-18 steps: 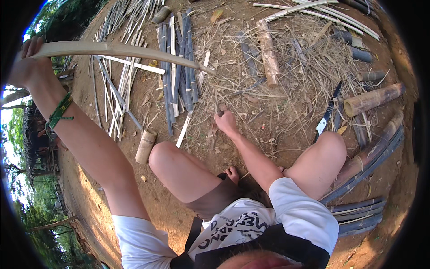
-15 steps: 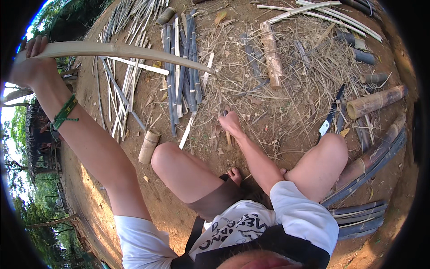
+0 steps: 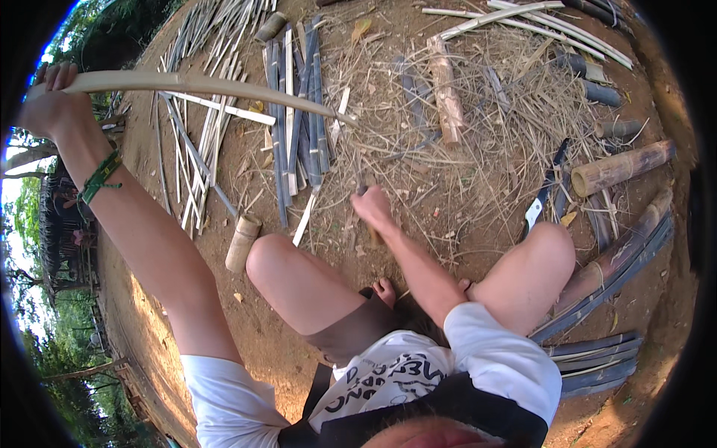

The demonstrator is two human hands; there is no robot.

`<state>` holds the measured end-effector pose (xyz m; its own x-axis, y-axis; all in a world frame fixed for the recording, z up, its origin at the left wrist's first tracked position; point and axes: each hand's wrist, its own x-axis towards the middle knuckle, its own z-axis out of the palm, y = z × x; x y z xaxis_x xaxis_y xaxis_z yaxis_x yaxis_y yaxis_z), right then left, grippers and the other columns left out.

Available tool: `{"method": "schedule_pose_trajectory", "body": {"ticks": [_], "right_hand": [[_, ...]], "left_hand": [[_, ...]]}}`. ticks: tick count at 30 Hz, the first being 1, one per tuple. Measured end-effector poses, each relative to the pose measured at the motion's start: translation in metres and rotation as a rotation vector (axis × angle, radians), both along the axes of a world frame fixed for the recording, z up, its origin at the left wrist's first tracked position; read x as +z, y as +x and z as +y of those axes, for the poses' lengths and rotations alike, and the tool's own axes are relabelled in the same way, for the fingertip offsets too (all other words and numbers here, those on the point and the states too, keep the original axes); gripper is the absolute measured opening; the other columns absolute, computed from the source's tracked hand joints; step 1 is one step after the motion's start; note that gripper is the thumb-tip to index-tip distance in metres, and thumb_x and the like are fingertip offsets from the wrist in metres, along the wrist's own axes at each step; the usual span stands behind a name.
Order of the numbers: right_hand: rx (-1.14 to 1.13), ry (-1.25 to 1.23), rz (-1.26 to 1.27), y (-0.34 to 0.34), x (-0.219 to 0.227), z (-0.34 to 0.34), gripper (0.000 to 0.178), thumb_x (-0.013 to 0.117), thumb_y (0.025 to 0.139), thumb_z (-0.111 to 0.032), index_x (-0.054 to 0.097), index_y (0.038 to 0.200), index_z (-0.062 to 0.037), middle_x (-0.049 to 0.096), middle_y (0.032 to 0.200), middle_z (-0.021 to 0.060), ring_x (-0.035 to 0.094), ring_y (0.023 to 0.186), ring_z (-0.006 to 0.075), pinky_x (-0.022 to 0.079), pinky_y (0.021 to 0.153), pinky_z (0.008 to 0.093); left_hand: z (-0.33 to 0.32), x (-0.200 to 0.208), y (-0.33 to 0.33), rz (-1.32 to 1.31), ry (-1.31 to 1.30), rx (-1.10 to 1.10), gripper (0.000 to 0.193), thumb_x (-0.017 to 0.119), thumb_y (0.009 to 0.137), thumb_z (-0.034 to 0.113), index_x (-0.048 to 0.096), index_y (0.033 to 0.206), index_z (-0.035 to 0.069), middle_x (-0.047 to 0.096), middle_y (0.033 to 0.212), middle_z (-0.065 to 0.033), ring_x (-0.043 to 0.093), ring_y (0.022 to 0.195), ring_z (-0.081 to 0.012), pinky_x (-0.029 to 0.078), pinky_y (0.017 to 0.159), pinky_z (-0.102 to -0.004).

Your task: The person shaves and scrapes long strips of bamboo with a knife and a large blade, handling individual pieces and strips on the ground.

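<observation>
While the fingers of my right hand (image 3: 372,205) are closed tight round the dark grip of what looks like a knife (image 3: 362,190), those of my left hand (image 3: 51,110) are wrapped over the far end of a pale bamboo strip (image 3: 202,84). The knife's blade is too thin and blurred to trace. From my left hand, raised at arm's length, the strip runs across to its narrow tip, up beyond my right fist and apart from it; I can't tell whether that tip touches the ground.

I judge this to be the trimming of the strip, between strokes. The next move would call for a steady left grip and the blade brought to the strip at a shallow angle, clear of my legs.

Compared with the last frame, my right fist is a little further left, while my left hand keeps its hold; the whole view has shifted slightly too.

Further out, dark strips (image 3: 279,149) lie beneath the pale one's line, a short tube (image 3: 243,243) sits beside my left knee (image 3: 272,265), and shavings (image 3: 493,172) spread round a log (image 3: 446,89). A saw (image 3: 549,181) lies near my right knee (image 3: 551,246).
</observation>
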<state>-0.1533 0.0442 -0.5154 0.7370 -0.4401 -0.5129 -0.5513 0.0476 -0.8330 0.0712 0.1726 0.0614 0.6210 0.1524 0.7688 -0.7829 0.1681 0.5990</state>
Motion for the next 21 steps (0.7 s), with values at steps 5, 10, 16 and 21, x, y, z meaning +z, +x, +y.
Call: {"method": "schedule_pose_trajectory", "body": {"ticks": [5, 10, 16, 21], "right_hand": [[0.056, -0.257, -0.333, 0.005, 0.013, 0.000, 0.025, 0.064, 0.086, -0.020, 0.063, 0.075, 0.0026, 0.065, 0.070, 0.0144, 0.061, 0.054, 0.0250, 0.047, 0.052, 0.0411], [0.035, -0.263, -0.011, -0.015, -0.049, -0.042, 0.021, 0.061, 0.088, -0.018, 0.068, 0.079, 0.0002, 0.062, 0.065, 0.0117, 0.056, 0.055, 0.0240, 0.044, 0.055, 0.0425], [0.061, -0.058, -0.239, 0.003, 0.045, -0.011, 0.022, 0.064, 0.084, -0.017, 0.064, 0.071, 0.0018, 0.063, 0.061, 0.0118, 0.058, 0.048, 0.0221, 0.048, 0.051, 0.0406], [0.088, -0.210, -0.333, 0.006, 0.064, -0.011, 0.020, 0.064, 0.083, -0.019, 0.065, 0.075, -0.0002, 0.063, 0.063, 0.0136, 0.058, 0.048, 0.0236, 0.047, 0.052, 0.0390]], "left_hand": [[0.044, 0.015, 0.026, -0.050, 0.138, -0.437, 0.062, 0.031, 0.096, 0.048, 0.050, 0.101, -0.011, 0.043, 0.070, -0.0130, 0.050, 0.057, -0.0229, 0.053, 0.062, -0.0358], [-0.021, -0.010, -0.031, -0.020, 0.011, -0.121, 0.056, 0.034, 0.095, 0.052, 0.044, 0.094, -0.004, 0.032, 0.063, -0.0041, 0.033, 0.049, -0.0137, 0.033, 0.049, -0.0277], [-0.032, -0.021, -0.060, -0.014, -0.053, -0.134, 0.044, 0.034, 0.093, 0.037, 0.045, 0.096, -0.005, 0.033, 0.063, -0.0044, 0.033, 0.050, -0.0128, 0.032, 0.051, -0.0245], [-0.005, -0.015, -0.039, -0.029, 0.059, -0.212, 0.047, 0.033, 0.094, 0.040, 0.046, 0.095, -0.006, 0.034, 0.063, -0.0046, 0.032, 0.050, -0.0126, 0.031, 0.051, -0.0244]]}}
